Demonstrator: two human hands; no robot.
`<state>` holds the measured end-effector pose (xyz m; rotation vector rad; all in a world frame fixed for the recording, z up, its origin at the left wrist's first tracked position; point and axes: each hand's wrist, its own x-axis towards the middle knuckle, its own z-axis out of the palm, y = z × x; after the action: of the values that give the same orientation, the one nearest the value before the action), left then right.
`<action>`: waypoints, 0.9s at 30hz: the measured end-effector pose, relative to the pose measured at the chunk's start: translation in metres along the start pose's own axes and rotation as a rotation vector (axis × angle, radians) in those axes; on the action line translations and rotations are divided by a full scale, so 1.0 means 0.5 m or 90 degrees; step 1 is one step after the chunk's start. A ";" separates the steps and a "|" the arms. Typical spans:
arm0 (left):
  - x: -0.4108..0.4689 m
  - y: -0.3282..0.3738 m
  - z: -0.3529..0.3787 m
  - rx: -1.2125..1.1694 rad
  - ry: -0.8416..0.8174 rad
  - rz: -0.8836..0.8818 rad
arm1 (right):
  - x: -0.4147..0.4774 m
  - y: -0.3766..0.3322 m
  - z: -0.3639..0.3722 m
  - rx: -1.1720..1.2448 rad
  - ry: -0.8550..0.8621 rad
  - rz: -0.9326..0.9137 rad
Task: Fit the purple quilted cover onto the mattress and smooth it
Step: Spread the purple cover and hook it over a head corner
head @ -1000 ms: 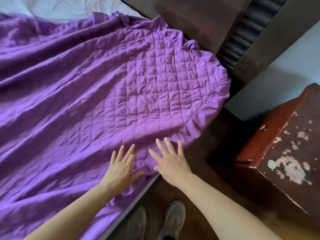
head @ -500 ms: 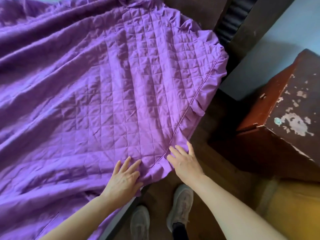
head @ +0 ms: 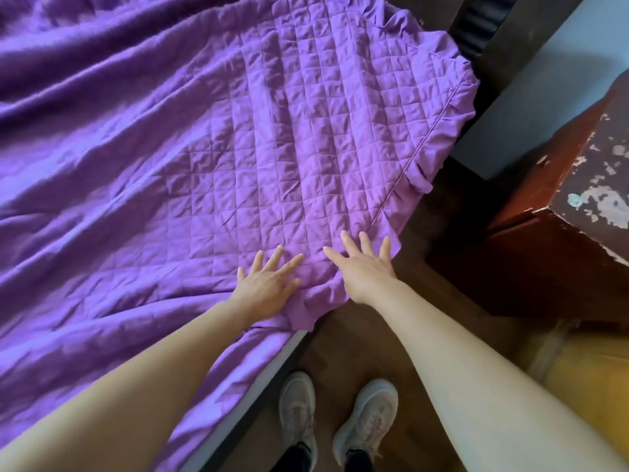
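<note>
Cover (head: 238,148): purple quilted, wrinkled, spread over mattress (head: 235,408); ruffled corner at bed edge.
Left hand (head: 267,286): fingers straight, flat on cover.
Right hand (head: 366,267): fingers spread, pressing ruffle.

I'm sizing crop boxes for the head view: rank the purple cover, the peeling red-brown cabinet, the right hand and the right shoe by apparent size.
1. purple cover, filling most of the frame.
2. red-brown cabinet, partly cut off at the edge.
3. right hand and right shoe look about alike, so unranked.
</note>
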<state>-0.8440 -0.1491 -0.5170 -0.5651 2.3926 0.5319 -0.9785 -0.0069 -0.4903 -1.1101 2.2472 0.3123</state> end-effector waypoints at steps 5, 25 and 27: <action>-0.151 -0.083 0.030 -0.007 0.248 0.043 | -0.087 -0.091 0.010 -0.010 0.095 -0.084; -0.504 -0.275 0.310 0.085 0.224 -0.281 | -0.298 -0.426 0.254 -0.055 0.161 -0.201; -0.498 -0.303 0.324 0.104 0.242 -0.284 | -0.284 -0.456 0.266 -0.086 0.183 -0.188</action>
<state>-0.5115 -0.1288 -0.5101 -1.1702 2.5078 0.0328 -0.6791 0.0025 -0.4957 -1.6255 2.2855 0.1933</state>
